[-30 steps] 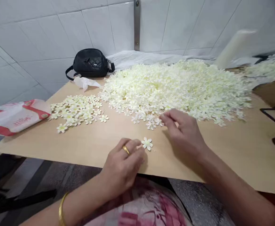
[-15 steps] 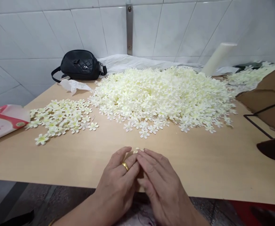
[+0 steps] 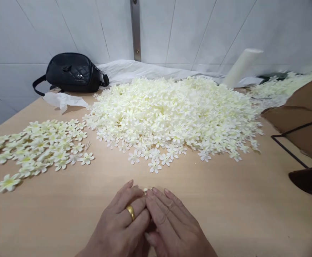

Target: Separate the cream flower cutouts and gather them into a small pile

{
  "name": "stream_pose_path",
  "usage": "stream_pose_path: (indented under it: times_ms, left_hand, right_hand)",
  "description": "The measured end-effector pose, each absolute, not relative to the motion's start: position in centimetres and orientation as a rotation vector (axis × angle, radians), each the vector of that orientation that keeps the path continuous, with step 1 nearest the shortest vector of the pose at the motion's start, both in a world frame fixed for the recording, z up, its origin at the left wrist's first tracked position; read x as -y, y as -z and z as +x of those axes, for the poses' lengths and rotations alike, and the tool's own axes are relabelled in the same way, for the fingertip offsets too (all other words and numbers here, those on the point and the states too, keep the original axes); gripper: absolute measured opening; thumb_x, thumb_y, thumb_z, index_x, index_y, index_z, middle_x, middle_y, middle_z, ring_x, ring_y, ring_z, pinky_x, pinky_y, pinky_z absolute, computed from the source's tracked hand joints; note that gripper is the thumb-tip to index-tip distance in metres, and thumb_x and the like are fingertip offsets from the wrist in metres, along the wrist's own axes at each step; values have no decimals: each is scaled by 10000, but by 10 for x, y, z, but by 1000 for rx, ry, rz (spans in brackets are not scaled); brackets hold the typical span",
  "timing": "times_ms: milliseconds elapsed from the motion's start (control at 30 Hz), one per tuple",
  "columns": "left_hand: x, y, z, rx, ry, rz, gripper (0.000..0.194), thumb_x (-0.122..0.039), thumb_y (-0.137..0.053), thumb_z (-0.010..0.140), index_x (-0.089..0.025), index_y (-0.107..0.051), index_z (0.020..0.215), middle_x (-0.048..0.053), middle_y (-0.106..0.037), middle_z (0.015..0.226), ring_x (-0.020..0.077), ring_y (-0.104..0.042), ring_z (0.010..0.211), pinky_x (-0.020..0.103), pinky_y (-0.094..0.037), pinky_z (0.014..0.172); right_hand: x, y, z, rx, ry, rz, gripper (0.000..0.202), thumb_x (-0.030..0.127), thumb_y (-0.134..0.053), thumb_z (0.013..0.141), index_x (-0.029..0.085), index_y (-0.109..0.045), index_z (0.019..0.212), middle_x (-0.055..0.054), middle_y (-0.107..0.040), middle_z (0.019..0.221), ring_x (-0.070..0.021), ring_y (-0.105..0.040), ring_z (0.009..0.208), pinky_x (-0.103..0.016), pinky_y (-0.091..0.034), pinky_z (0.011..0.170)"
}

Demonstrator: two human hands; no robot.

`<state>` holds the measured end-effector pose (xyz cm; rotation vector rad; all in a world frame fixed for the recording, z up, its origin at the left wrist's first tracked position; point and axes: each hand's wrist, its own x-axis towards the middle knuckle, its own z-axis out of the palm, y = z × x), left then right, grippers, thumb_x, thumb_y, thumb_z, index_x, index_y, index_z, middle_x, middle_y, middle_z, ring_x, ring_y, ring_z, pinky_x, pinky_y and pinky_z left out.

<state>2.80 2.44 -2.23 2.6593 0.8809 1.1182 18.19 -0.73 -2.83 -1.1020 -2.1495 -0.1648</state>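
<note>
My left hand (image 3: 122,217), with a gold ring (image 3: 131,212) on one finger, meets my right hand (image 3: 173,221) at the fingertips low in the view. Between the fingertips a small bit of a white flower (image 3: 145,191) shows; the fingers hide most of it. Both hands are closed around it. Beyond them lies a large heap of white artificial flowers (image 3: 169,114) with yellowish centres. A smaller spread of the same flowers (image 3: 43,146) is on the left, with one flower (image 3: 8,182) at its near edge.
A black bag (image 3: 69,73) stands at the back left, near crumpled white tissue (image 3: 63,101). White cloth lies behind the heap, and a white roll (image 3: 243,67) leans there. At right are torn brown cardboard (image 3: 300,117) and a bent dark metal rod (image 3: 289,153). A tiled wall closes the back.
The view has shifted, so the table's near edge is out of sight and the package at left is mostly cut off. My hands stay together; less of the flower shows between the fingertips.
</note>
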Motion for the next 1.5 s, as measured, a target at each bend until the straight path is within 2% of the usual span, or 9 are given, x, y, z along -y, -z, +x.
stream_pose_path:
  times_ms: [200, 300, 400, 633, 833, 1000, 1133, 1233, 1500]
  left_hand:
    - [-18, 23, 26, -833, -1138, 2687, 233, -131, -369, 782, -174, -593, 825, 57, -647, 833, 168, -520, 929, 359, -309, 980]
    - [-13, 13, 22, -827, -939, 2671, 246, -97, -387, 761, -169, -582, 892, 81, -631, 948, 184, -496, 978, 394, -314, 970]
    - [-11, 0, 17, -790, -736, 2611, 266, -58, -399, 764, -153, -555, 957, 97, -600, 1029, 173, -484, 1003, 371, -346, 950]
    - [-17, -7, 12, -1035, -967, 2395, 173, -94, -431, 784, -140, -576, 866, 82, -593, 897, 173, -476, 915, 334, -417, 832]
    - [-24, -1, 25, -1253, -757, 2450, 141, -212, -475, 770, -152, -584, 834, 90, -543, 891, 222, -416, 920, 396, -400, 796]
    - [-29, 1, 33, -1204, -696, 2440, 80, -167, -467, 757, -151, -542, 780, 86, -522, 926, 216, -398, 927, 372, -383, 793]
    - [-31, 1, 31, -1204, -695, 2360, 46, -124, -468, 727, -161, -483, 749, 57, -517, 816, 201, -412, 865, 339, -380, 742]
    - [-31, -1, 30, -1213, -696, 2253, 60, -112, -457, 717, -169, -460, 733, 27, -489, 716, 183, -427, 776, 309, -370, 666]
    - [-69, -26, 48, -863, -878, 1550, 126, -148, -547, 665, -157, -466, 760, -44, -422, 602, 85, -415, 574, 215, -342, 553]
  right_hand:
    - [8, 1, 192, 2087, -542, -1142, 320, 154, -455, 791, 166, -485, 1109, -54, -596, 1073, -133, -524, 1014, -267, -380, 944]
    - [11, -1, 195, 1911, -733, -1174, 262, 159, -413, 824, 188, -506, 1066, -53, -585, 1043, -134, -524, 984, -261, -407, 893]
    - [9, 5, 197, 1716, -678, -1287, 188, 191, -395, 845, 178, -553, 945, -52, -594, 917, -142, -549, 861, -252, -445, 764]
    - [-3, 10, 187, 1819, -368, -1541, 141, 220, -451, 814, 174, -583, 830, -53, -571, 790, -191, -499, 785, -333, -403, 705]
    - [-1, 5, 181, 1811, -365, -1459, 179, 157, -409, 827, 172, -569, 906, -53, -572, 859, -171, -514, 828, -313, -420, 737]
    - [28, 3, 188, 2012, -442, -1286, 225, 132, -393, 834, 165, -549, 994, -77, -557, 1005, -152, -509, 945, -272, -430, 801]
    - [35, 17, 203, 2311, -207, -1278, 313, 89, -389, 815, 159, -523, 1090, -96, -513, 1168, -207, -428, 1110, -414, -319, 952]
    - [21, 23, 220, 2088, 5, -1545, 289, 165, -408, 825, 111, -540, 1075, -147, -514, 1166, -262, -429, 1104, -476, -325, 922]
    - [-21, -13, 201, 1505, -898, -1319, 242, 352, -440, 818, 175, -573, 917, -45, -597, 877, -160, -545, 832, -299, -429, 745]
